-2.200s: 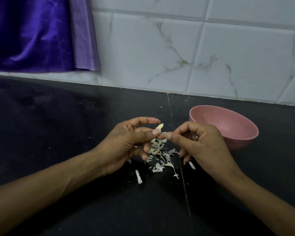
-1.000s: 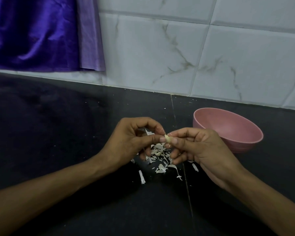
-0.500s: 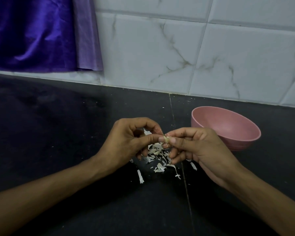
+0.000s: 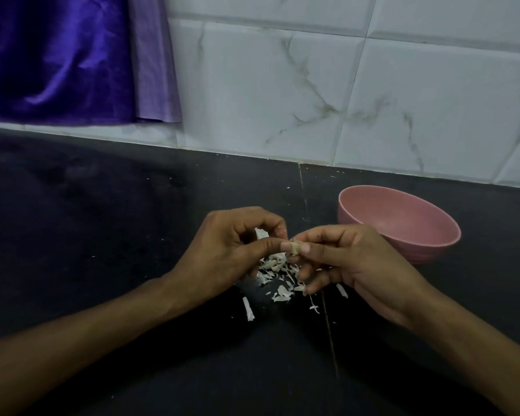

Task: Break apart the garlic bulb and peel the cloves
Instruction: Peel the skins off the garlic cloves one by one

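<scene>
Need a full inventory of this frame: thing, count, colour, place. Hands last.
garlic clove: one, pale yellowish, pinched between the thumb tips of both hands above the peel pile
garlic peels: a pile plus a few stray bits, whitish, on the countertop under the hands
bowl: one, pink, on the countertop right of the hands; contents not visible
countertop: one, black, with a seam running front to back
wall tiles: several, white with grey veins, behind the countertop
cloth: one, purple, hanging at upper left
left hand: pinches the clove
right hand: pinches the clove
</scene>
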A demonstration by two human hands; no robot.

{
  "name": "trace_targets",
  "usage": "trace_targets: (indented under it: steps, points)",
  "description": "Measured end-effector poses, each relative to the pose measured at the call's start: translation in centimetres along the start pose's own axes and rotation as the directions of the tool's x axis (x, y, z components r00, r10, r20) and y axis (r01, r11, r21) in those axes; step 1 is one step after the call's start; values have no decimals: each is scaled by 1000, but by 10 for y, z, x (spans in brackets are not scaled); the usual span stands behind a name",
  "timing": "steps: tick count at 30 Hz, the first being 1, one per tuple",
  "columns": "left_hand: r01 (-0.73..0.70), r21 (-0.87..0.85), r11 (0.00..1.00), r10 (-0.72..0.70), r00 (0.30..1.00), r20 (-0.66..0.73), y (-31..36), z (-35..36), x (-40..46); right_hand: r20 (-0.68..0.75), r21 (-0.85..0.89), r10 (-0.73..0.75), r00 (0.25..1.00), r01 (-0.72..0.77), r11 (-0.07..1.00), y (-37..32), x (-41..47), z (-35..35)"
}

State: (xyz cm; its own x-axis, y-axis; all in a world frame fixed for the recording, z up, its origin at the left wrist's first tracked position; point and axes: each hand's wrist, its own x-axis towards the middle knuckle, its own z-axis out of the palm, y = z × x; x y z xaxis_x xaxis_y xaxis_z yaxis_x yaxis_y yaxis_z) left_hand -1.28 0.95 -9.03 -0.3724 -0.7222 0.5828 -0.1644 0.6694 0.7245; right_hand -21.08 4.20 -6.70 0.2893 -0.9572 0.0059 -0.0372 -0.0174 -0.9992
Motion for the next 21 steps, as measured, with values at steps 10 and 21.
trace_targets:
  steps: [10,21]
  points:
    - [-89,130,988,89,996,3,1,0,1,27,3,10,1000,-10,1000,1,1,3]
    - [-184,255,949,179,983,43,0,2,-1,-3,170,69,998,-67,983,4,4,2]
